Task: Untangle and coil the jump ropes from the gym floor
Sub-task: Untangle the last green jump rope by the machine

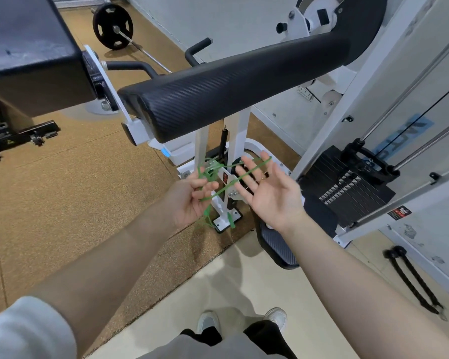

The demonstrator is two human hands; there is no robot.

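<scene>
My left hand (192, 196) and right hand (267, 189) are side by side before me, the jump rope (224, 182) strung between them, over my right fingers (249, 165) and bunched at my left. Beyond and above the hands runs the padded roller (231, 92). Right of it stands the weight stack (347, 187). Far left, the bench pad (29, 45); behind it, a barbell (113, 27) on the floor. A rope handle attachment (412, 278) lies low right.

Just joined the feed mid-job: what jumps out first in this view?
The thin green rope strung between both hands at centre frame: left hand curled round a tangle, right hand open with strands across its fingers. Above them a big black machine pad crosses the view; a weight stack stands at right.
</scene>
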